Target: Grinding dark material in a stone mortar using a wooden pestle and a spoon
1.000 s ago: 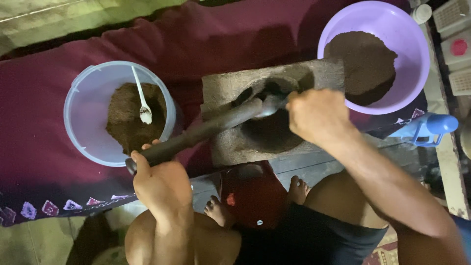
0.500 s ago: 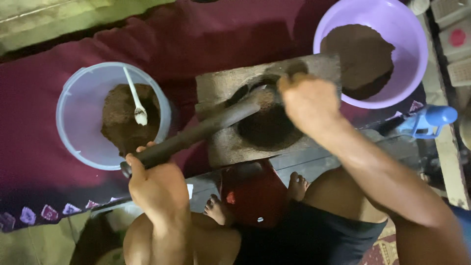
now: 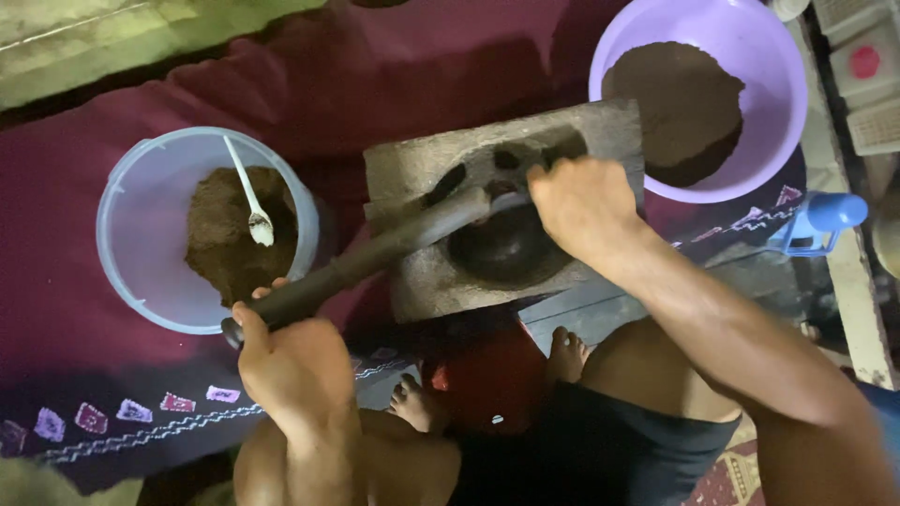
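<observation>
A long dark stone roller lies slanted across a grey stone grinding slab that has a dark hollow in its middle. My left hand grips the roller's near end, below the blue bowl. My right hand is closed over the roller's far end above the hollow. A pale blue bowl at the left holds brown powder and a white spoon. A purple bowl at the upper right holds a heap of dark brown powder.
Everything rests on a maroon cloth with a patterned border. My bare feet and legs are under the slab. A blue bottle lies at the right, with white containers beyond it. A pale floor runs along the top left.
The roller has slid across the slab toward the far right, with both hands moving along it. My right hand has shifted up over the slab's far edge.
</observation>
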